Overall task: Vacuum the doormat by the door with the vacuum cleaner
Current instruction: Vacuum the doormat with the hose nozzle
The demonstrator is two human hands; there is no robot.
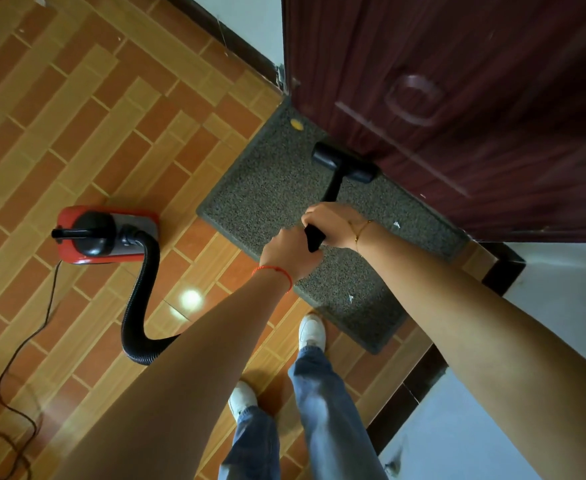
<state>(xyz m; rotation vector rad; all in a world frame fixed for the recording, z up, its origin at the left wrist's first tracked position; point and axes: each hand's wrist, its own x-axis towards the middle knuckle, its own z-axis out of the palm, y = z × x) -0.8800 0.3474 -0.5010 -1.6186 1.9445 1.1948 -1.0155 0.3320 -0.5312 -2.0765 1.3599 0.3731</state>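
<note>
The scene is evenly and fairly brightly lit, with warm, saturated colour. A round white glare spot [190, 299] is reflected on the glossy tiled floor [77, 140], which points to a lamp overhead. Shadows are soft and faint. Strong wide-angle distortion is seen: straight lines are bent toward the edges. The forearms nearest the lens are slightly softened.

My floor [111, 140] is orange-and-tan brick-pattern tile, a light glaring off it, with pale walls [561, 306], dark baseboard [419, 379], maroon door [475, 98].
</note>
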